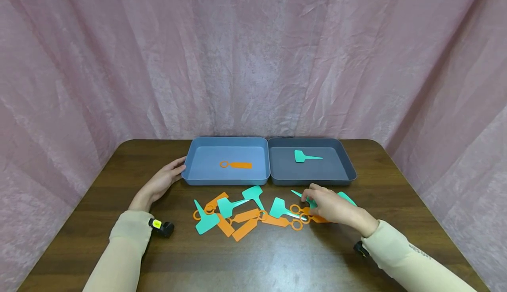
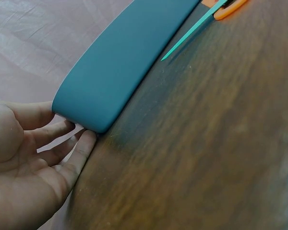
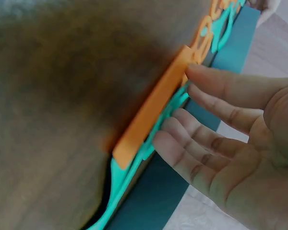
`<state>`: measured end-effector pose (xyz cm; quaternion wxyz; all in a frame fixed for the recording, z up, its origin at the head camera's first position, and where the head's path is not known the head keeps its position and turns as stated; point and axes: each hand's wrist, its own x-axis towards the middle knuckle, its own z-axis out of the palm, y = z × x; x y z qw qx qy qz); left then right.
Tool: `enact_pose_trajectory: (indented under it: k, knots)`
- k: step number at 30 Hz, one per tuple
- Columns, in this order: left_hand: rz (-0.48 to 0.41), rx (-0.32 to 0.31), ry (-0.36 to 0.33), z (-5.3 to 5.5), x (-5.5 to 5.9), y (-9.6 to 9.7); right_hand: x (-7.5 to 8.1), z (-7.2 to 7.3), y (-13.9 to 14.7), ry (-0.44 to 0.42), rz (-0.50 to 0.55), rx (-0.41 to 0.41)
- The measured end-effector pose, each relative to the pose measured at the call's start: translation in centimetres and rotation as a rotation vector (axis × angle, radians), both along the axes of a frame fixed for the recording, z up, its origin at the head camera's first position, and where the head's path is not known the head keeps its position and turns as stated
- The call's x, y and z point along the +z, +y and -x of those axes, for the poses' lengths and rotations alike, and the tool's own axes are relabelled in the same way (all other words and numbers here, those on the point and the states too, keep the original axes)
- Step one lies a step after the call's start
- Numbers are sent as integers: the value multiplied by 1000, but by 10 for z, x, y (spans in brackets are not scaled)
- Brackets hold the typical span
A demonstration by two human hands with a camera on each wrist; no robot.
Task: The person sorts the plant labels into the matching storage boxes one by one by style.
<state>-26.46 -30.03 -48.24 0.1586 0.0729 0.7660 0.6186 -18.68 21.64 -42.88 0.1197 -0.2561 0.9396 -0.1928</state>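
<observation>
My left hand (image 1: 160,182) touches the left end of the light blue tray (image 1: 227,182) with its fingertips; in the left wrist view they rest against the tray's corner. My right hand (image 1: 330,204) is over the right end of a scattered group of plant labels. Its fingertips reach a teal T-shaped label (image 1: 310,202) and an orange ring-ended label (image 1: 320,219). In the right wrist view the thumb is near the orange label (image 3: 153,110), the other fingers beside the teal one (image 3: 168,112). Whether they touch is unclear.
One orange label (image 1: 240,165) lies in the light blue tray. A teal label (image 1: 301,156) lies in the dark grey tray (image 1: 313,182) beside it. Several teal and orange labels (image 1: 246,229) overlap on the wooden table (image 1: 237,265). A pink curtain (image 1: 245,63) hangs behind.
</observation>
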Motion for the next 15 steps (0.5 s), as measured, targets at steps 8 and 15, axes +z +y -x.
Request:
enact_pose_trajectory:
  k: [8, 15]
  knots:
    - [-12, -16, 12, 0, 0, 0, -4, -4, 1, 105, -8, 22]
    - [0, -13, 2, 1, -1, 0, 1, -6, 1, 195, -3, 38]
